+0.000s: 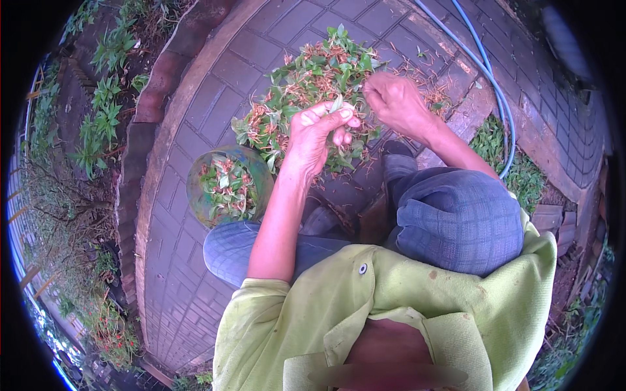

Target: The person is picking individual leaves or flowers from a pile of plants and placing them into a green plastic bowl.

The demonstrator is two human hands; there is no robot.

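Observation:
My left hand (315,134) pinches a small leafy plant cutting (336,103) between thumb and forefinger, its pale leaf pointing up. Just to the right, my right hand (393,100) hangs with curled fingers over the edge of the pile; its fingertips are hidden, so whether they grip anything is unclear. Beneath both hands spreads a heap of green cuttings (313,73) with tangled orange-brown roots. A round, green-stained container (264,171) stands left of my left forearm, with more rooted cuttings (227,185) inside.
Dark paving bricks (210,112) cover the ground. Loose brown root bits (433,90) lie right of the heap. A blue hose (499,97) curves along the right. A raised tile edging (151,93) borders the planted bed at left. My bent knees (459,220) flank the work area.

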